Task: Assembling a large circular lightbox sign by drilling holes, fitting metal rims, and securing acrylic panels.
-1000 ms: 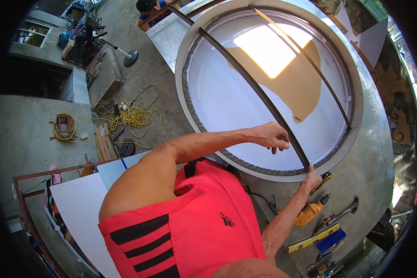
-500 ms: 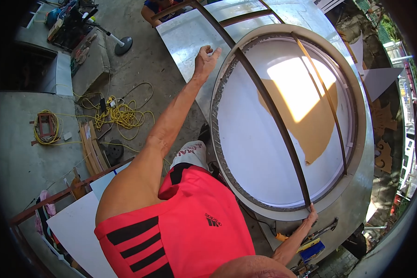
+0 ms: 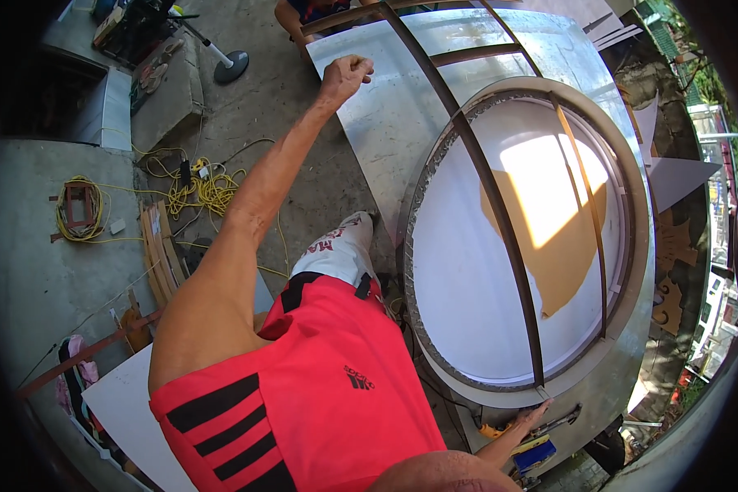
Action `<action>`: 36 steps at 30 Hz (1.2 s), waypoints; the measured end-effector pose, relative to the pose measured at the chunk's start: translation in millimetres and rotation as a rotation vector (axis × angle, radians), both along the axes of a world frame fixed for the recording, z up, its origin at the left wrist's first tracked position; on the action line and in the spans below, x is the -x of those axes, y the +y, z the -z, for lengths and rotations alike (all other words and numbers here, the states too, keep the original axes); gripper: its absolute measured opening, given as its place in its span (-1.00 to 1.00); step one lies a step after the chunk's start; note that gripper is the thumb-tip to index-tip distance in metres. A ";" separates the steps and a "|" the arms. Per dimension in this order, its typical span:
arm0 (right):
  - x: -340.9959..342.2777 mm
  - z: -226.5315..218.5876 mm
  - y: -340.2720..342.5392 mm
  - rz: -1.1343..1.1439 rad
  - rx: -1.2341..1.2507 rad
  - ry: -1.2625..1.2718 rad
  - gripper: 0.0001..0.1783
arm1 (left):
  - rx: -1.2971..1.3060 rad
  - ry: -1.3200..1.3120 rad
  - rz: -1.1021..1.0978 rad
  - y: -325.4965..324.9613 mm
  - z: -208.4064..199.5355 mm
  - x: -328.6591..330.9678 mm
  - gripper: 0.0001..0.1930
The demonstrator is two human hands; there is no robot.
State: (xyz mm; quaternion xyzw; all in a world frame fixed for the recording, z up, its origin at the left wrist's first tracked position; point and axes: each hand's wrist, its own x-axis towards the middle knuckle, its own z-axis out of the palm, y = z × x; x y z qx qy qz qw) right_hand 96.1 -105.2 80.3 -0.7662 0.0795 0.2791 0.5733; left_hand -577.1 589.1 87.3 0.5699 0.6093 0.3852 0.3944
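Observation:
My left hand (image 3: pixel 346 79) is raised over the far left corner of the sheet metal-topped table (image 3: pixel 377 107). Its fingers are curled in, and nothing shows in them. A large grey round ring frame (image 3: pixel 425 344) lies on the table, with a white panel (image 3: pixel 455 271) and a tan sheet (image 3: pixel 549 271) inside it. Long dark metal bars cross it, the nearer bar (image 3: pixel 500 209) reaching from the far edge to the ring's near rim. Just below that bar's near end my right hand (image 3: pixel 526 420) is at the rim, fingers stretched out.
At the table's far edge another person's arm (image 3: pixel 291 20) shows. Yellow cable (image 3: pixel 201 193) lies tangled on the floor at left, near a pedestal stand (image 3: pixel 231 66). An orange-handled tool (image 3: pixel 492 430) and a blue box (image 3: pixel 537 455) sit close to my right hand.
My left hand has drawn back to the left, its fingers curling in. My right hand has come off the bar's end, fingers straightening. The view has shifted.

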 end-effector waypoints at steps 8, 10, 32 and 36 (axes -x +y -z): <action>183.4 -52.2 34.6 0.436 0.116 0.015 -0.15 | -0.208 0.189 -0.062 219.1 -10.7 66.7 -0.49; 247.5 -60.5 70.3 0.471 0.112 0.036 -0.16 | -0.183 0.180 0.015 276.7 -8.4 63.1 -0.48; 478.5 -14.6 569.2 -0.098 0.024 0.492 -0.20 | 0.728 -0.169 1.047 458.2 78.3 -44.3 0.22; 482.2 -8.1 605.8 -0.138 0.048 0.523 -0.21 | 1.389 -0.329 1.083 487.5 54.5 -51.1 0.21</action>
